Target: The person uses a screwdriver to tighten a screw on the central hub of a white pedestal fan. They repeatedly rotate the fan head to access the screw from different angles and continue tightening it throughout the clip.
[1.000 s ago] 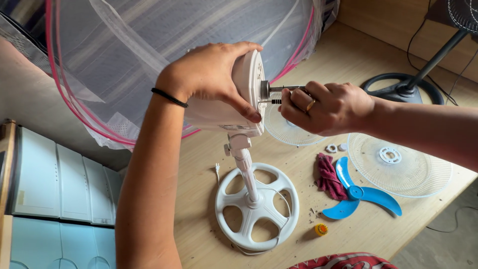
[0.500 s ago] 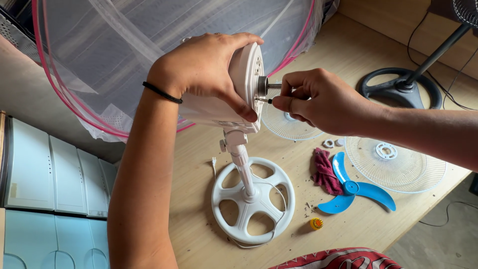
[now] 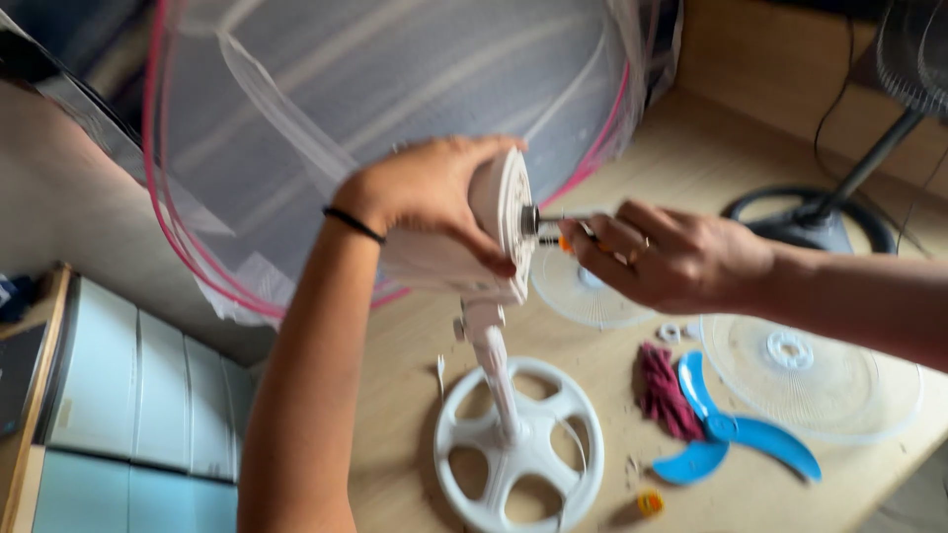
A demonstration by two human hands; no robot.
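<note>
White plastic fan motor housing (image 3: 474, 232) on round white base (image 3: 518, 444), gripped by left hand (image 3: 425, 188); right hand (image 3: 671, 257) fingers pinch metal shaft (image 3: 548, 219). Blue blade (image 3: 736, 429) & clear guards (image 3: 810, 375) already off, lying on wooden table (image 3: 691, 168)

My left hand (image 3: 434, 197) grips the white fan motor housing (image 3: 464, 237) atop its stand, whose round base (image 3: 518, 449) sits near the surface's front edge. My right hand (image 3: 681, 259) pinches the metal shaft (image 3: 548, 219) at the housing's face. On the wooden surface (image 3: 691, 158) to the right lie a blue fan blade (image 3: 731, 434), a red cloth (image 3: 664, 393) and a clear fan guard (image 3: 820, 380).
</note>
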